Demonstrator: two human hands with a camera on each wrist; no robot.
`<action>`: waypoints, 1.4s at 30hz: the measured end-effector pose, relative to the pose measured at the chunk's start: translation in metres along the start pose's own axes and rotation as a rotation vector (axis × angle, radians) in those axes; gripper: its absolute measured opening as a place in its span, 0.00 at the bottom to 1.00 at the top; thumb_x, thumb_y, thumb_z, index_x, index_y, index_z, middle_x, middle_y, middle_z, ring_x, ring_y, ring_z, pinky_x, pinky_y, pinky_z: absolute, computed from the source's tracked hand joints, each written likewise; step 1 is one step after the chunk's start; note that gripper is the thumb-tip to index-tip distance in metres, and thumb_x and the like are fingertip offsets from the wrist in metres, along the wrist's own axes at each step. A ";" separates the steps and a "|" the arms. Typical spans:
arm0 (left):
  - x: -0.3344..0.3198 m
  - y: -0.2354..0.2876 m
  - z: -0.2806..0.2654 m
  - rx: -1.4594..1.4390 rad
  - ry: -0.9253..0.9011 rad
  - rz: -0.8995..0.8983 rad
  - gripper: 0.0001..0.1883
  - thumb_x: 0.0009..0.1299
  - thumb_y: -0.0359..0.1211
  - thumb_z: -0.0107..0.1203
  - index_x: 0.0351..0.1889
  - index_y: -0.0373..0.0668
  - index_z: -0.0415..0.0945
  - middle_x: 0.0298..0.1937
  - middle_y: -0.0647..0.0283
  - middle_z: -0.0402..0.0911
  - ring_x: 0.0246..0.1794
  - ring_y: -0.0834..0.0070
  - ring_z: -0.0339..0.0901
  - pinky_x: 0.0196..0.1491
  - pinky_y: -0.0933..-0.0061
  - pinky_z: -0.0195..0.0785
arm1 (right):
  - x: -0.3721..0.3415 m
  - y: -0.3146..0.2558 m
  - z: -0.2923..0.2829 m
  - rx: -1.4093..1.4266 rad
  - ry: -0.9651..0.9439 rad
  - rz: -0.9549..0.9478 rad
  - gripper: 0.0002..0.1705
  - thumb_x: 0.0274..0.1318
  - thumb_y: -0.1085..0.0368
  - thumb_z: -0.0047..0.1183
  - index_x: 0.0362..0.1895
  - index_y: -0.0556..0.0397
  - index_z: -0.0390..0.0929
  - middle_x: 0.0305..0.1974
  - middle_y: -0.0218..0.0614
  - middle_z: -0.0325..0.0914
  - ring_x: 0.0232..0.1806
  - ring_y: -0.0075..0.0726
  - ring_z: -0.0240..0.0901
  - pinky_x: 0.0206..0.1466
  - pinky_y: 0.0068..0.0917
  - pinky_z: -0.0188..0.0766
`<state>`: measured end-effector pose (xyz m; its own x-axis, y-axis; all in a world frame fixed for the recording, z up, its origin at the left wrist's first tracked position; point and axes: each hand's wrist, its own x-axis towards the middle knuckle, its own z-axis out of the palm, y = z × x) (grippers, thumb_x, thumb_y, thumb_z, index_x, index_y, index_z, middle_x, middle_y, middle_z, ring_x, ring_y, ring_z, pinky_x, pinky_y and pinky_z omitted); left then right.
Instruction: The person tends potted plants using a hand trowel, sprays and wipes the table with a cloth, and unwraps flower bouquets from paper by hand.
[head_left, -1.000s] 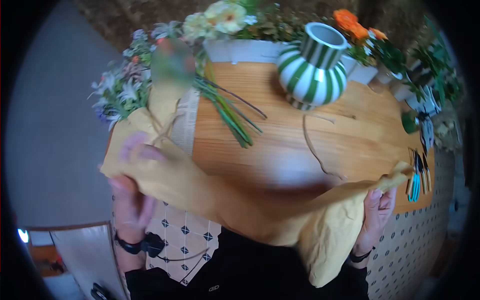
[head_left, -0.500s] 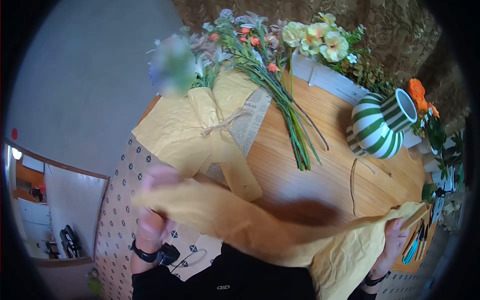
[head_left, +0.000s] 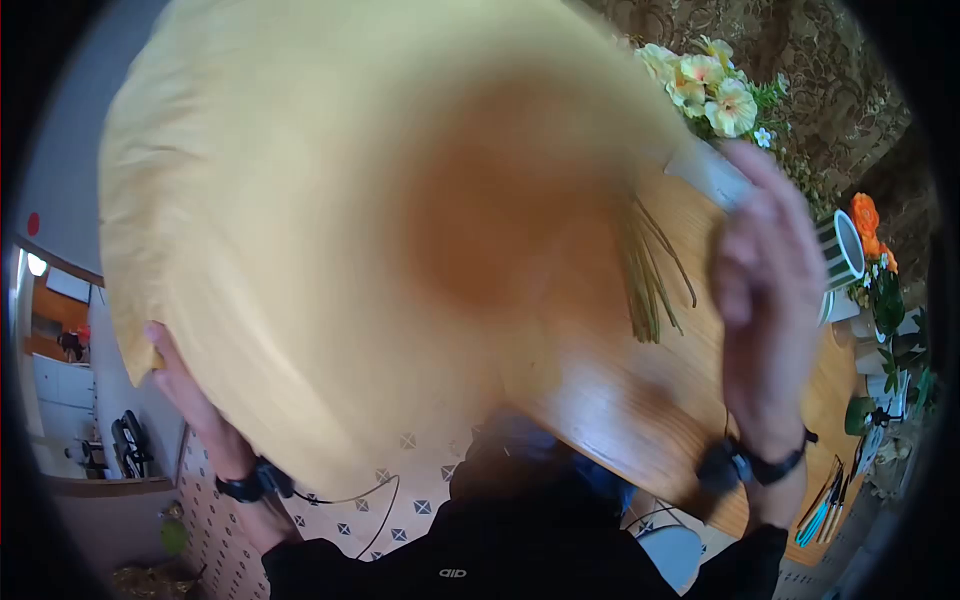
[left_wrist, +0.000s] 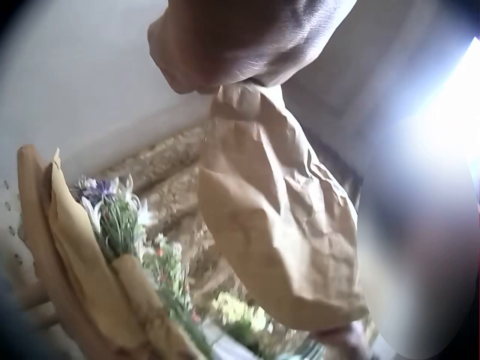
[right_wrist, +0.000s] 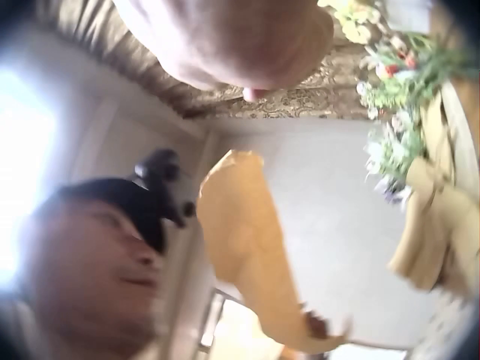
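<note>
A large yellow-tan paper sheet point(head_left: 250, 200) point(left_wrist: 277, 217) point(right_wrist: 244, 232) is lifted close to the head camera and covers much of that view. At its lower left corner my left hand point(head_left: 185, 385) point(left_wrist: 240, 45) pinches the edge. My right hand point(head_left: 770, 290) point(right_wrist: 232, 45) is raised on the other side, blurred, fingers loosely bent; the right wrist view shows the sheet apart from it. Flowers point(left_wrist: 120, 221) point(right_wrist: 390, 150) lie by folded tan wrapping point(left_wrist: 82, 255) point(right_wrist: 427, 225), both hidden behind the sheet in the head view.
Green stems point(head_left: 650, 290) lie on the wooden table point(head_left: 610, 390). At the right are a striped vase point(head_left: 840, 245), orange flowers point(head_left: 866, 222) and tools with teal handles point(head_left: 820, 510). Cream flowers point(head_left: 730, 105) stand at the back. A person's head shows in the right wrist view.
The sheet has swung up from low over the table's front edge toward the camera and left. My left hand has moved outward with it; my right hand has let go and risen.
</note>
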<state>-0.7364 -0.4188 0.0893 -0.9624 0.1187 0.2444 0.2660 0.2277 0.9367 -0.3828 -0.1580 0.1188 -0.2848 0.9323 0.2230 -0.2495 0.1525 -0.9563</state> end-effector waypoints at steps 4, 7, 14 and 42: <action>0.084 -0.053 -0.028 -0.451 0.063 0.039 0.23 0.82 0.48 0.48 0.54 0.35 0.76 0.26 0.74 0.70 0.20 0.88 0.64 0.22 0.81 0.57 | 0.009 0.077 0.074 -1.020 -0.427 -0.284 0.31 0.65 0.45 0.57 0.48 0.65 0.73 0.42 0.44 0.75 0.35 0.45 0.82 0.33 0.39 0.75; 0.082 -0.051 -0.005 -0.681 0.017 -0.088 0.16 0.82 0.39 0.48 0.61 0.40 0.73 0.26 0.75 0.64 0.21 0.88 0.58 0.24 0.84 0.52 | 0.015 0.114 0.107 -1.217 -0.573 -0.214 0.36 0.60 0.44 0.60 0.51 0.67 0.67 0.49 0.53 0.73 0.43 0.54 0.82 0.41 0.44 0.77; 0.085 -0.085 0.028 -0.719 -0.299 -0.165 0.18 0.81 0.29 0.44 0.68 0.40 0.65 0.24 0.73 0.54 0.20 0.88 0.50 0.23 0.84 0.49 | 0.036 0.163 0.103 -0.964 -0.604 0.150 0.34 0.51 0.55 0.61 0.52 0.70 0.68 0.50 0.61 0.77 0.47 0.66 0.80 0.51 0.52 0.76; -0.013 -0.029 0.059 0.353 -0.255 0.533 0.36 0.79 0.38 0.46 0.81 0.34 0.46 0.79 0.46 0.57 0.76 0.54 0.59 0.79 0.52 0.45 | -0.192 0.025 -0.244 -1.561 0.761 0.220 0.08 0.70 0.64 0.54 0.42 0.57 0.74 0.31 0.50 0.81 0.30 0.56 0.80 0.33 0.44 0.72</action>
<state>-0.7279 -0.3702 0.0443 -0.6636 0.5160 0.5417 0.7431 0.3710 0.5569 -0.1082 -0.2528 0.0058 0.3851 0.8402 0.3818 0.9069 -0.2679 -0.3254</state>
